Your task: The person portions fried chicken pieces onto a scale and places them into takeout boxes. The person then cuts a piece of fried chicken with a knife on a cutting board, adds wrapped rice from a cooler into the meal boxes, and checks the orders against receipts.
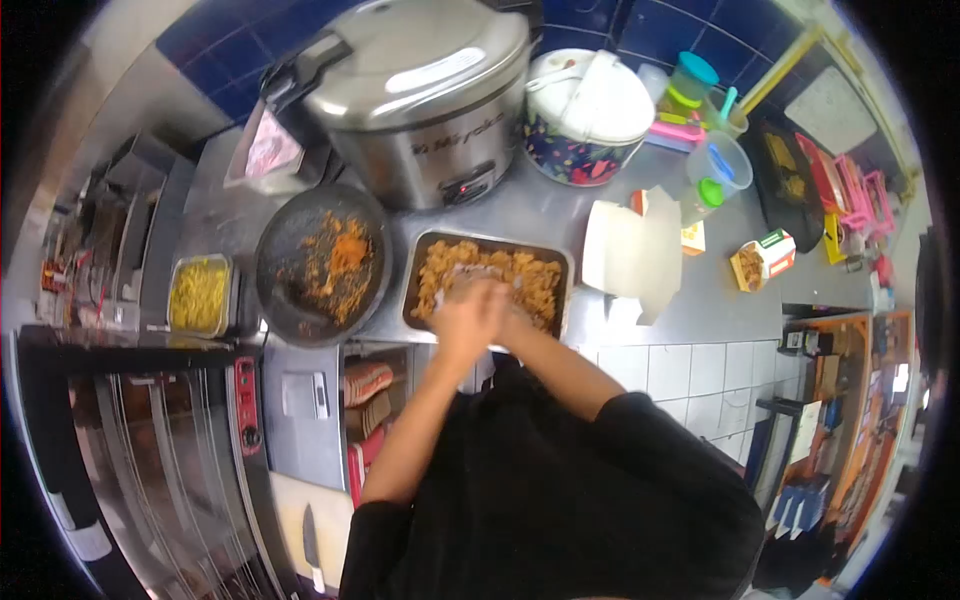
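Both my hands are together over a metal tray [567,290] of brown, chunky food [535,275]. My left hand [466,308] and my right hand [497,300] overlap near the tray's middle, and the fingers are pressed close round something pale and greyish that I cannot make out. Which fingers belong to which hand is hard to tell. Just left of the tray stands a dark pan [275,290] with orange-brown crumbs and an orange heap in it. An open white box [625,245] stands to the right of the tray.
A large steel cooker [415,150] and a white-lidded patterned pot [585,160] stand behind. At the left is a container of yellow food [200,296]. Plastic cups [722,165] and a small food box [765,260] are at the right. A knife [311,540] lies lower left.
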A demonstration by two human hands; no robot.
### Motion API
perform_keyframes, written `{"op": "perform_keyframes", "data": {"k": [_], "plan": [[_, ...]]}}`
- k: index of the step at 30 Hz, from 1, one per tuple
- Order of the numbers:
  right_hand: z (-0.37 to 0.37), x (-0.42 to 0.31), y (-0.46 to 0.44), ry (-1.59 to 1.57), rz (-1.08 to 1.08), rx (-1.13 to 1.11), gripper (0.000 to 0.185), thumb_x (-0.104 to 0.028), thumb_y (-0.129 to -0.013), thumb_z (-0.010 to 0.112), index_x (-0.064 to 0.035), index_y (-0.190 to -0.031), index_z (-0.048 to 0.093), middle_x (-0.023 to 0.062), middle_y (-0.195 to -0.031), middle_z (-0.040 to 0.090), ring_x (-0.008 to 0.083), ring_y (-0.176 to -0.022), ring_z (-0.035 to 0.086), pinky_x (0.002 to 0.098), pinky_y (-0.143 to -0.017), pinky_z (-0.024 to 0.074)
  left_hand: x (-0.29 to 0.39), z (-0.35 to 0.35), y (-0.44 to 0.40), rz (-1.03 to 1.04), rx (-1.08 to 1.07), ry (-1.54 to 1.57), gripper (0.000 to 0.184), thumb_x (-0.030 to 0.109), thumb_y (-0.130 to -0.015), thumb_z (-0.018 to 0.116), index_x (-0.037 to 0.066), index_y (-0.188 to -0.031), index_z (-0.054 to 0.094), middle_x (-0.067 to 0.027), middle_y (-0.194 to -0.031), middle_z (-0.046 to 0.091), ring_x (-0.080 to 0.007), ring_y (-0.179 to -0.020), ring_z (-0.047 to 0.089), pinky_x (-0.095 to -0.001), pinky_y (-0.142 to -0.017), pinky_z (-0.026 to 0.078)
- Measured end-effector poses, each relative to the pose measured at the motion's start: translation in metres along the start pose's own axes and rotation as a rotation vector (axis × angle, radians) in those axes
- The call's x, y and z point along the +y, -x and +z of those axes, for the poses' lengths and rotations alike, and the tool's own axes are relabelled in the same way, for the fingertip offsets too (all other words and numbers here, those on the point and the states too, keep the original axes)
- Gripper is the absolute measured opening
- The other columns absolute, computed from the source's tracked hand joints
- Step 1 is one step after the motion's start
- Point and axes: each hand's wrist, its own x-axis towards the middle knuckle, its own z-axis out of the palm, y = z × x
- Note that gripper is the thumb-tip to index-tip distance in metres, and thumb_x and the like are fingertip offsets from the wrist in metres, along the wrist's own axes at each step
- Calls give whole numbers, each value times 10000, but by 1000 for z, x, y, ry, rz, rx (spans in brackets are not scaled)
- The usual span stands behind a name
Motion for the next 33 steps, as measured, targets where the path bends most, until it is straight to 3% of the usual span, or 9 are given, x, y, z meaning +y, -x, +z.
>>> {"op": "perform_keyframes", "data": {"k": [1, 3, 7, 8, 14, 19, 23, 26, 33], "plan": [[0, 3, 2, -156, -41, 47, 253, -235, -943, 532, -104, -1012, 737, 146, -1128, 672, 339, -1077, 624, 428, -912, 504, 18, 29, -17, 50, -132, -101, 223, 289, -935, 625, 85, -965, 710, -185, -848, 713, -388, -805, 695, -477, -723, 559], [-18, -11, -18, 300, 179, -447, 300, -206, -911, 562, -61, -1123, 717, 160, -1245, 591, 317, -1134, 576, 426, -925, 540, 61, 75, -52, -53, -423, -45, 228, 278, -937, 606, 75, -961, 707, -184, -885, 725, -402, -825, 702, -492, -733, 566], [10, -1, -8, 179, 241, -179, 279, -195, -910, 571, -67, -1104, 725, 158, -1241, 613, 305, -1150, 584, 419, -931, 538, 71, 181, -90, -202, -520, -138, 214, 223, -907, 610, 40, -997, 678, -227, -926, 722, -437, -846, 705, -536, -737, 566], [57, 11, -2, 266, 238, 150, 286, -208, -922, 568, -61, -1120, 714, 163, -1260, 620, 302, -1171, 591, 419, -943, 531, 61, 208, -97, -298, -595, -207, 204, 165, -875, 620, 32, -1007, 703, -221, -953, 728, -409, -875, 718, -511, -754, 581], [64, 19, -6, -49, 307, 67, 311, -267, -948, 547, -55, -1143, 666, 189, -1215, 620, 334, -1123, 596, 481, -914, 517, 66, 183, -103, -281, -619, -178, 223, 112, -843, 587, -30, -967, 707, -268, -932, 706, -439, -910, 699, -522, -804, 563], [-6, -1, -6, 196, 148, -260, 384, -242, -939, 571, -78, -1281, 627, 182, -1303, 587, 365, -1165, 567, 462, -979, 509, 59, 35, -57, -297, -259, -139, 237, 131, -851, 563, -16, -1031, 612, -279, -831, 672, -474, -809, 670, -553, -794, 524], [-36, -17, 16, -697, 108, 224, 437, -225, -906, 589, -103, -1325, 601, 192, -1341, 564, 393, -1217, 534, 482, -1013, 484, -5, -80, 30, -519, 251, 28, 260, 167, -914, 621, -13, -1096, 575, -241, -854, 644, -364, -722, 662, -439, -657, 509], [46, 24, 6, 261, -38, 38, 313, -210, -875, 598, -92, -1147, 697, 197, -1343, 569, 402, -1214, 544, 441, -965, 497, -62, -130, 119, -767, 655, 112, 288, 100, -933, 581, -37, -1185, 560, -175, -978, 680, -233, -831, 674, -375, -756, 536], [20, 2, -10, 278, -7, -199, 429, -329, -829, 700, -136, -1210, 665, 199, -1297, 565, 390, -1182, 548, 497, -1017, 442, -150, -150, 182, -1018, 1540, 137, 548, 124, -925, 549, -87, -1375, 318, -320, -1163, 620, -400, -1073, 638, -432, -958, 479]]}}
